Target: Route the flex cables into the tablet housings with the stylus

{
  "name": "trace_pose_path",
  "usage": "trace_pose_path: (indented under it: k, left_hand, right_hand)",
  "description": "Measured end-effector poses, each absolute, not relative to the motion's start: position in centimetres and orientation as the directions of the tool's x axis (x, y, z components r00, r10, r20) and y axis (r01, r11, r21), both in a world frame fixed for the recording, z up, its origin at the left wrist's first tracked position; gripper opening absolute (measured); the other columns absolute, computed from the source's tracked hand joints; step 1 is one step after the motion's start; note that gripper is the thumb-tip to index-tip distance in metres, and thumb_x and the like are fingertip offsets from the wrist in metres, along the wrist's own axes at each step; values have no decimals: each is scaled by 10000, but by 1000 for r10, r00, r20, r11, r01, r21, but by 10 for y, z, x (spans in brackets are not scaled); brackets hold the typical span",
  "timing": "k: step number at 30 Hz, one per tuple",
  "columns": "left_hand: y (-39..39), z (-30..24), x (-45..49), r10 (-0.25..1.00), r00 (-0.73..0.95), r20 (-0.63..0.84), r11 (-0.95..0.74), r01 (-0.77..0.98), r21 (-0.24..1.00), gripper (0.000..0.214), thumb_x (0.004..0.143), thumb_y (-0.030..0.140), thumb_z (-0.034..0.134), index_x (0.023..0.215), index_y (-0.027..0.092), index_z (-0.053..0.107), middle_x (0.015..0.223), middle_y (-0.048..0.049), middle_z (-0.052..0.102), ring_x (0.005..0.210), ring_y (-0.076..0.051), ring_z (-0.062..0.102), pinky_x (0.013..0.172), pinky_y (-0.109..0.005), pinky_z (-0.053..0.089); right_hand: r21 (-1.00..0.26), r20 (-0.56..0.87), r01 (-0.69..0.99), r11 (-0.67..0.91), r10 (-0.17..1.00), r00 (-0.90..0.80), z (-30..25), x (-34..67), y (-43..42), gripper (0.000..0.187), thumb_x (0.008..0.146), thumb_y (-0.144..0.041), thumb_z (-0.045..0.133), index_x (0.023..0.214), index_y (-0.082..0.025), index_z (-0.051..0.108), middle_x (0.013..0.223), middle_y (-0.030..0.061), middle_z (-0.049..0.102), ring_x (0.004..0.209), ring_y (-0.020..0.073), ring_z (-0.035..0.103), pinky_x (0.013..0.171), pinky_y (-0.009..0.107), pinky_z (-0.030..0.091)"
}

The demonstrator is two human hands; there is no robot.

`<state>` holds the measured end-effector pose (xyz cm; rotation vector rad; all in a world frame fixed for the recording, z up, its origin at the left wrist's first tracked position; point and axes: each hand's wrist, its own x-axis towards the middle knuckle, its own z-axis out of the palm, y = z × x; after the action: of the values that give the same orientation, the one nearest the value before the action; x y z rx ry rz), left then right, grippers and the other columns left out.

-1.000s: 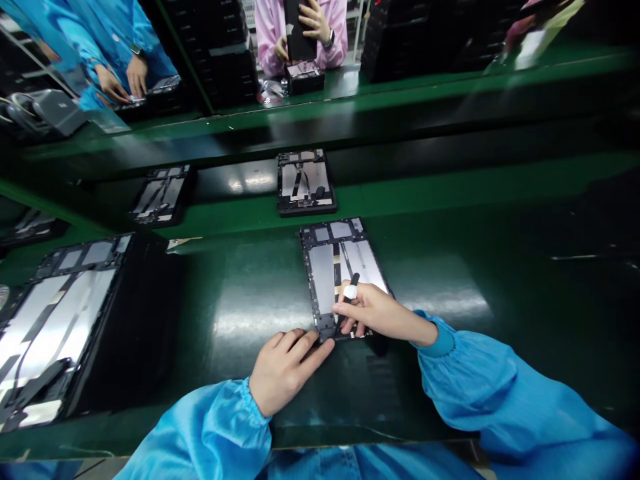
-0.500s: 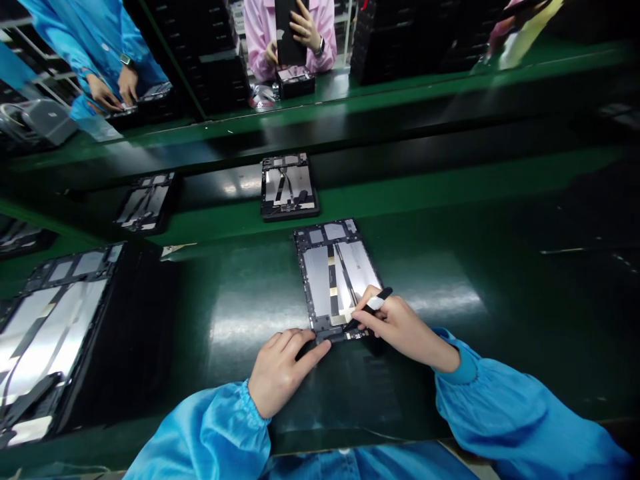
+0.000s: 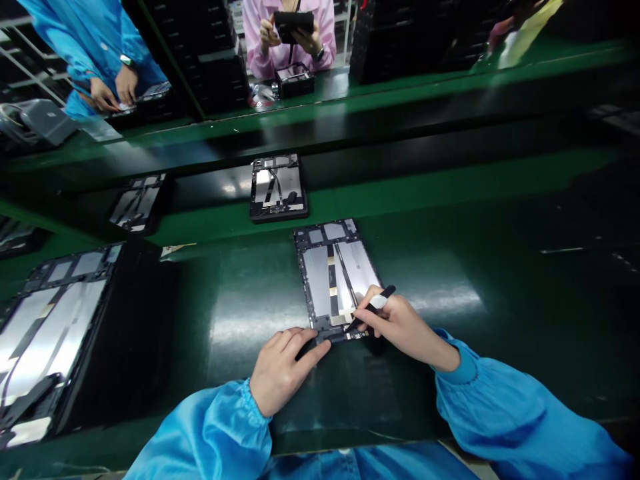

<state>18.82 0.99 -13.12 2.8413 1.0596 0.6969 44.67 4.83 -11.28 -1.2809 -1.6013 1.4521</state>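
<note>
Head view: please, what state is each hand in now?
Left hand: open, resting on the tablet frame.
Right hand: closed, holding a black pen-like tool.

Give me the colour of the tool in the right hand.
The pen-like tool is black with a white band; the head view shows it best.

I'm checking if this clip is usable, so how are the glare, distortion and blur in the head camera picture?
In the head view, pale glare patches lie on the green mat beside the tablet frame; wide-angle distortion stretches the large frame at left; the right hand and black tool look sharp, without clear motion blur.
</note>
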Motion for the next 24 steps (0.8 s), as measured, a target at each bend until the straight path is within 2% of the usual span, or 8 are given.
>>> trace_pose_path:
  k: [5,9,15,24]
  left_hand:
    - [10,-132,190,630,668,396,-766,617,177,255,963,132,520,1188,195,622,1139,-96,622,1010,-210,588,823,-345,528]
    - [11,-132,190,625,671,400,-770,614,173,255,959,126,525,1184,197,621,1140,-92,623,1007,-214,586,816,-342,524]
    - [11,-133,190,627,671,395,-769,614,179,253,964,130,518,1186,196,618,1142,-93,618,1009,-214,581,817,-345,518]
    - [10,-134,190,615,704,357,-775,624,103,383,972,108,468,1327,227,544,1159,-101,589,1004,-219,572,796,-342,507]
  right_hand:
    - [-960,-166,270,-77,930,-327,-113,446,49,233,945,-416,573,837,-210,569,721,9,606,658,197,657,512,270,488]
    - [-932,-127,363,2,935,-331,-109,445,48,218,954,-378,558,829,-204,593,737,15,607,616,176,620,524,275,466]
    - [-963,-120,268,-31,939,-323,-110,444,47,214,947,-365,569,811,-201,589,712,7,619,653,186,658,522,260,471]
    - [-955,-116,297,-19,943,-312,-112,443,47,209,939,-356,576,809,-195,607,681,4,642,597,170,641,512,255,470]
